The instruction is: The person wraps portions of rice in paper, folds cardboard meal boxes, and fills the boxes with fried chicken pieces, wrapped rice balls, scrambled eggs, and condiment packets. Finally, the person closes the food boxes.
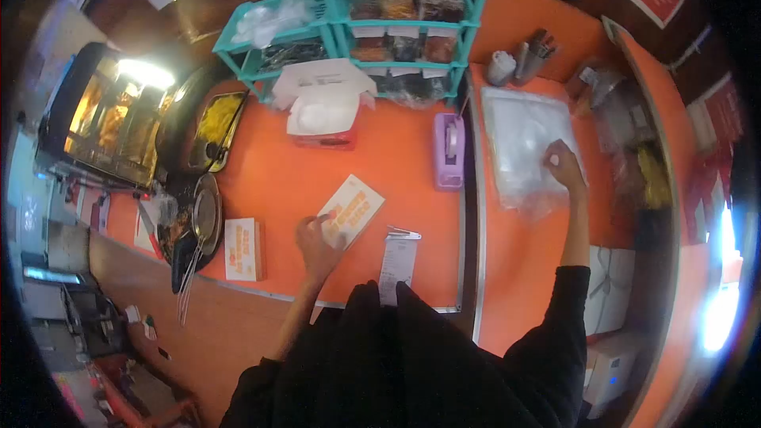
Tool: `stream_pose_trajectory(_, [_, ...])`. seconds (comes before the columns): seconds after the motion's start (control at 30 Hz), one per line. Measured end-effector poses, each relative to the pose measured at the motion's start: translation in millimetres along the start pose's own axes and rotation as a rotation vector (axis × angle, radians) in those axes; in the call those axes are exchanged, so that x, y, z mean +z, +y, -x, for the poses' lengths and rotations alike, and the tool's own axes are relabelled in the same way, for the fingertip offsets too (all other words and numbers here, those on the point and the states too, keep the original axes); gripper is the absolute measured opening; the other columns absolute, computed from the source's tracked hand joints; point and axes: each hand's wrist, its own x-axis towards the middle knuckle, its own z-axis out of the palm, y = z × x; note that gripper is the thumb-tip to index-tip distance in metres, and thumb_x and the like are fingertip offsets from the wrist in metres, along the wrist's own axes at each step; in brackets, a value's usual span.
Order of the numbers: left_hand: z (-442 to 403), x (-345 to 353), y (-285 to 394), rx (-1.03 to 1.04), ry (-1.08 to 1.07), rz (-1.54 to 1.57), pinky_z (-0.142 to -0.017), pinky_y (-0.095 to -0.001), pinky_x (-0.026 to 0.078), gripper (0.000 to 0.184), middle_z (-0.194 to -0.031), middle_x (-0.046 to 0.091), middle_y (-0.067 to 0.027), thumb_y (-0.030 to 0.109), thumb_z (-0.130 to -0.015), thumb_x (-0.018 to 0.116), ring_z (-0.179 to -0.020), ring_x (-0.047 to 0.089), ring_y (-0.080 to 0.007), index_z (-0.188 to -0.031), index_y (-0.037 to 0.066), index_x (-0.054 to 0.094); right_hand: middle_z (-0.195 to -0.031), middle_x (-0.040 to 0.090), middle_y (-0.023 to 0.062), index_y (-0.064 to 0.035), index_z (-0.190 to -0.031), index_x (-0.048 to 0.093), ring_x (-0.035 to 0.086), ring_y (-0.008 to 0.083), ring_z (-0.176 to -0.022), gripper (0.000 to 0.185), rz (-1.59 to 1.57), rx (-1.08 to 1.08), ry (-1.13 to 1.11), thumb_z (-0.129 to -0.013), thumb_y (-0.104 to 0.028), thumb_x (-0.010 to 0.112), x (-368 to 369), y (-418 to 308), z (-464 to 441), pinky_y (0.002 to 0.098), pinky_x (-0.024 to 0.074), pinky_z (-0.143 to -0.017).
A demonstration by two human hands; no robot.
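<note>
My left hand (319, 246) rests at the lower left end of a white box with orange lettering (358, 204), which lies at a slant on the orange counter; its fingers are partly spread. Over a stack of clear plastic bags (527, 139) on the right counter is my right hand (564, 165), its fingers curled together. What they hold, if anything, is too small to tell. A second lettered box (242, 250) sits to the left. Between my hands a printed receipt (396, 262) lies near the front edge, with a metal clip at its top.
A purple tape dispenser (449, 150) stands beside the gap between counters. Behind are an open red and white box (325, 111) and teal shelves (404, 8). At left are a lit display case (111, 123), a tray of yellow food (218, 127) and a strainer (207, 210).
</note>
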Motion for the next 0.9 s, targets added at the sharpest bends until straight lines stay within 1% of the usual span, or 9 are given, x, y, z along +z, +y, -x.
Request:
stream_pose_trajectory(0.1, [14, 1, 11, -0.064, -0.135, -0.022, -0.091, -0.0536, 0.030, 0.050, -0.122, 0.038, -0.0200, 0.021, -0.067, 0.070, -0.113, 0.036, -0.0391, -0.113, 0.010, 0.053, -0.096, 0.053, 0.0096, -0.0030, -0.073, 0.053, 0.054, 0.0272, -0.099, 0.027, 0.105, -0.044, -0.100, -0.061, -0.008, 0.077, 3, -26, 9, 0.0405, 0.0451, -0.081])
stream_pose_trajectory(0.2, [37, 15, 5, -0.047, -0.099, -0.098, -0.091, -0.0557, 0.028, 0.061, -0.128, 0.029, -0.0202, 0.027, -0.064, 0.073, -0.115, 0.030, -0.0407, -0.118, 0.013, 0.050, -0.097, 0.051, 0.0097, -0.0032, -0.076, 0.054, 0.053, 0.0280, -0.096, 0.024, 0.117, -0.160, 0.106, -0.065, -0.004, 0.074, 28, 5, 7, 0.0394, 0.0451, -0.080])
stream_pose_trajectory(0.4, [47, 6, 3, 0.108, -0.225, -0.038, -0.089, -0.0485, 0.032, 0.037, -0.112, 0.044, -0.0135, 0.016, -0.070, 0.067, -0.107, 0.039, -0.0336, -0.106, 0.011, 0.059, -0.087, 0.054, 0.0127, -0.0010, -0.079, 0.054, 0.056, 0.0292, -0.083, 0.016, -0.100, -0.281, 0.150, -0.070, 0.006, 0.065, 14, 0, 0, 0.0324, 0.0452, -0.077])
stream_pose_trajectory(0.57, [39, 18, -12, 0.260, -0.182, 0.001, -0.086, -0.0459, 0.036, 0.026, -0.105, 0.047, -0.0126, 0.005, -0.074, 0.060, -0.100, 0.044, -0.0313, -0.099, 0.009, 0.065, -0.084, 0.058, 0.0102, 0.0009, -0.090, 0.057, 0.055, 0.0236, -0.081, 0.016, -0.257, -0.131, 0.130, -0.085, -0.014, 0.055, -75, 7, -32, 0.0339, 0.0438, -0.074])
stream_pose_trajectory(0.7, [30, 18, -13, 0.212, -0.155, 0.072, -0.090, -0.0472, 0.035, 0.027, -0.107, 0.047, -0.0150, 0.005, -0.073, 0.060, -0.104, 0.043, -0.0331, -0.099, 0.007, 0.065, -0.080, 0.056, 0.0066, -0.0006, -0.088, 0.055, 0.050, 0.0149, -0.074, 0.027, 0.078, 0.061, 0.442, -0.095, -0.025, 0.045, -170, -101, -28, 0.0289, 0.0421, -0.069])
stream_pose_trajectory(0.73, [29, 18, -11, 0.180, -0.125, -0.026, -0.091, -0.0472, 0.035, 0.031, -0.110, 0.046, -0.0162, 0.008, -0.074, 0.061, -0.106, 0.042, -0.0343, -0.105, 0.006, 0.063, -0.080, 0.057, 0.0073, -0.0009, -0.087, 0.054, 0.052, 0.0139, -0.074, 0.029, -0.039, 0.152, 0.460, -0.097, -0.026, 0.043, -175, -181, -5, 0.0285, 0.0426, -0.069])
stream_pose_trajectory(0.8, [29, 13, 1, 0.156, -0.096, -0.115, -0.093, -0.0472, 0.034, 0.037, -0.113, 0.046, -0.0174, 0.011, -0.074, 0.063, -0.109, 0.041, -0.0354, -0.110, 0.006, 0.061, -0.077, 0.057, 0.0069, -0.0017, -0.086, 0.054, 0.053, 0.0128, -0.073, 0.029, -0.124, 0.108, 0.591, -0.097, -0.027, 0.044, -171, -229, 22, 0.0281, 0.0429, -0.067])
stream_pose_trajectory(0.87, [32, -2, 27, 0.174, -0.301, 0.033, -0.096, -0.0510, 0.033, 0.056, -0.122, 0.040, -0.0186, 0.025, -0.079, 0.066, -0.117, 0.038, -0.0337, -0.129, 0.009, 0.047, -0.072, 0.055, 0.0053, -0.0024, -0.086, 0.055, 0.054, 0.0122, -0.070, 0.028, -0.231, 0.109, 0.686, -0.097, -0.026, 0.045, -140, -294, 59, 0.0286, 0.0437, -0.066])
stream_pose_trajectory(0.9, [31, -6, 39, 0.117, -0.495, 0.412, -0.098, -0.0503, 0.032, 0.058, -0.125, 0.040, -0.0182, 0.029, -0.082, 0.063, -0.120, 0.036, -0.0334, -0.132, 0.009, 0.042, -0.069, 0.053, 0.0041, -0.0024, -0.087, 0.055, 0.054, 0.0127, -0.068, 0.027, -0.249, 0.159, 0.658, -0.097, -0.025, 0.045, -115, -334, 82, 0.0296, 0.0442, -0.065])
